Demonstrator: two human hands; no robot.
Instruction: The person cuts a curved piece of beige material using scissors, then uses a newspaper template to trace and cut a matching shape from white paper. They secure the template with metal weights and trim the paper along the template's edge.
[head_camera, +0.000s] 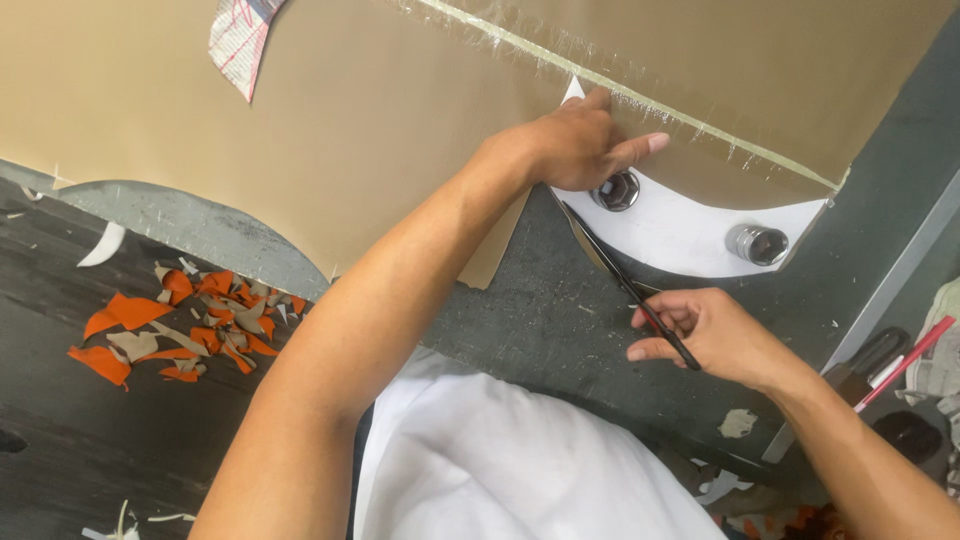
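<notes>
Item one: left hand (575, 145), which I see pressed flat on a large tan sheet (380, 130); its fingers (640, 148) lie spread and narrow-gapped, gripping nothing, only pinning the sheet and the white curved template (680, 235) beneath it.

Item two: right hand (715, 335), its fingers closed around the handles of a pair of dark scissors (625, 285). The blades run up and away from those fingers toward the left hand, the tip lying just below the left fingers at the cut edge of the tan sheet.

Item three: two round metal weights. One weight (615, 190) touches the underside of the left fingers; the second weight (757, 244) stands on the template above the right fingers, apart from them.

Item four: a strip of clear tape (640, 100) crossing the sheet just beyond the left fingers.

Item five: dark grey counter (540, 320), bare between the two hands.

Item six: orange and beige scraps (180, 325), well apart from the left fingers, beyond the forearm.

Item seven: a red pen (905, 362), near the right wrist.
</notes>
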